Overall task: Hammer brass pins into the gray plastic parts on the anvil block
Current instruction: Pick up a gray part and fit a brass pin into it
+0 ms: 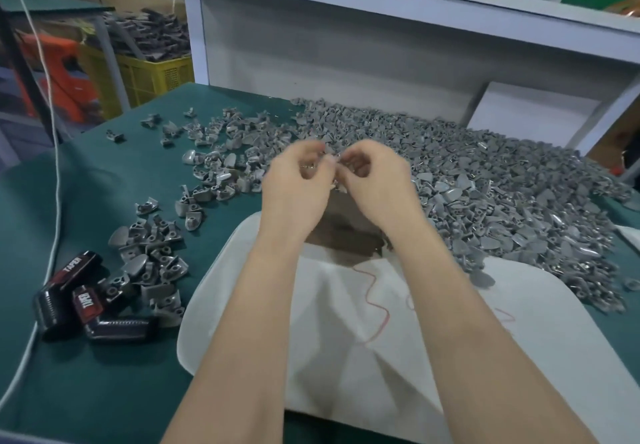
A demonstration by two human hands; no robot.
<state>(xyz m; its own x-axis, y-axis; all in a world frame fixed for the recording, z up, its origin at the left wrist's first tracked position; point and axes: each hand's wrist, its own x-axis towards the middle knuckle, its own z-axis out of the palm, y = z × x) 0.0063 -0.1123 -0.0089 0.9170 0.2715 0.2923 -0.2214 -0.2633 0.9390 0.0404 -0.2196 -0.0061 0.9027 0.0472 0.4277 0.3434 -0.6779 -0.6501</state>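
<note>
I watch remotely: loose gray parts (152, 260) lie left; left hand (294, 187) and right hand (377, 184), fingers curled, meet above the anvil block (346, 235), probably readying the next piece. Blur hides what they pinch. The parts heap (519, 201) waits right, within reach.

Left hand (294, 187) and right hand (379, 184): bare, with slender fingers (360, 152) that are blurred at the tips. Left forearm (242, 312) and right forearm (464, 312): uncovered along their whole visible length, smooth, and appearing broader toward the lower edge of the wide-angle view.
</note>
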